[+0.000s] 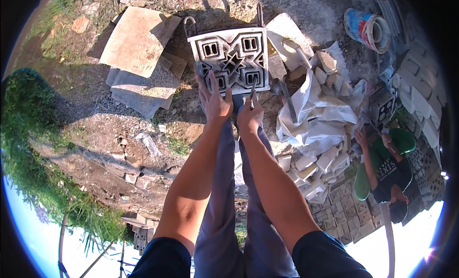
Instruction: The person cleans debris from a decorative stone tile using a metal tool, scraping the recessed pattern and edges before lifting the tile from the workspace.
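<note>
A square pale concrete vent block [233, 61] with a cut-out star and several slotted squares faces me in front of my legs. At its lower left corner, my left hand [216, 103] grips the edge, with some fingers along the side and one over the patterned face. My right hand [250, 114] is closed on a thin, narrow tool [253, 89], whose exact kind I cannot make out. The tool's tip reaches the slotted square at the block's lower right. A hooked metal rod [190, 22] stands up at the block's upper left, and another upright bar [260, 15] at its upper right.
Flat boards [139, 41] lie at the left. On the right are a long-handled tool [288, 98], a crumpled white sack [318, 110], broken pale pieces [318, 172] and a bucket [368, 29]. Another person [389, 170] works at far right near stacked blocks [420, 86].
</note>
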A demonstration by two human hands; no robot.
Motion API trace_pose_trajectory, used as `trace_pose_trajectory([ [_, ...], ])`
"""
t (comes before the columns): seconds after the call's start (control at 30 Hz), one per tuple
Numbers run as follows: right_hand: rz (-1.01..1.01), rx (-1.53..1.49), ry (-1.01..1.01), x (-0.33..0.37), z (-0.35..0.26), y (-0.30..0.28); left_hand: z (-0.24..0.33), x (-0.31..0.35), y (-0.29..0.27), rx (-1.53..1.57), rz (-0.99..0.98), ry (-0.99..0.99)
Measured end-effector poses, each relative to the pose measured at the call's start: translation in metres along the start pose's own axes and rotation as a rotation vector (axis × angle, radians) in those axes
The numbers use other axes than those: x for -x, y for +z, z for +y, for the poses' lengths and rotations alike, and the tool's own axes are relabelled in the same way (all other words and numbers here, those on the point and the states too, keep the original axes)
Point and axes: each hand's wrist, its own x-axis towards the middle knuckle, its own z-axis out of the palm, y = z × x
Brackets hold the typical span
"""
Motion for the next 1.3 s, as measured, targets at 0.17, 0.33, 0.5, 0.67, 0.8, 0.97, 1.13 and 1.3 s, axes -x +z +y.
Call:
trace_pose_trajectory([
  [0.17,-0.435,-0.865,0.911,0.003,-0.045,-0.014,-0.014,-0.008,-0.014,-0.025,0.071,0.02],
  [0.33,-0.584,-0.848,1.006,-0.022,-0.046,-0.049,0.002,-0.048,-0.008,-0.165,0.214,0.092],
  [0.5,-0.741,-0.857,1.083,-0.038,-0.057,-0.063,0.013,-0.083,0.006,-0.316,0.31,0.312],
  [0.67,-0.777,-0.992,1.073,-0.041,-0.048,-0.068,0.021,-0.062,0.016,0.029,0.342,0.314],
  [0.8,-0.726,-1.008,1.208,-0.044,-0.056,-0.064,0.017,-0.019,0.013,0.035,0.335,0.258],
  [0.97,-0.838,-1.123,1.388,-0.062,-0.052,-0.078,0.022,0.008,0.021,0.473,-0.045,-0.192],
  [1.13,-0.811,-1.137,1.398,-0.055,-0.055,-0.074,0.021,-0.009,0.025,1.166,-0.608,-0.734],
  [1.3,-0.693,-1.139,1.396,-0.05,-0.06,-0.075,0.051,-0.029,0.031,1.434,-0.714,-1.041],
])
